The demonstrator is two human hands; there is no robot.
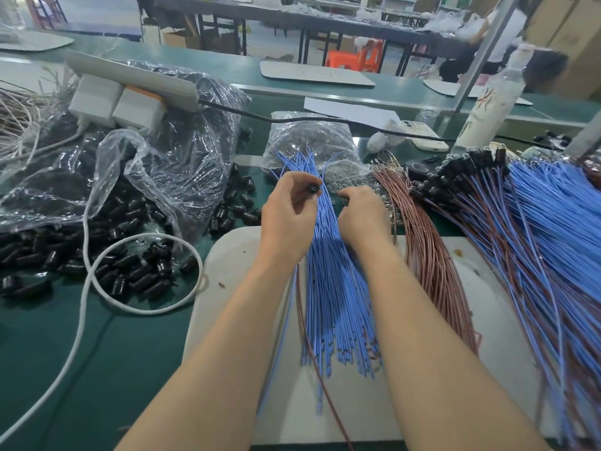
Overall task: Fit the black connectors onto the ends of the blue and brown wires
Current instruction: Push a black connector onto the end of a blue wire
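Note:
A bundle of blue wires [328,288] lies on a white mat [351,408], running away from me between my two hands. My left hand [289,216] pinches a small black connector [313,189] above the bundle's far end. To its right, my right hand [362,213] has its fingers curled down among the blue wires; what they grip is hidden. A bundle of brown wires [432,255] lies just right of that hand. Loose black connectors [136,271] are heaped on the green table at the left.
Finished blue and brown wires with black connectors [468,180] fan out at the right. A torn clear bag [156,164] of connectors, a white power strip [136,83] and a looped white cable [97,288] lie left. A bag of small parts [312,138], a phone [422,135] and a bottle [487,105] stand behind.

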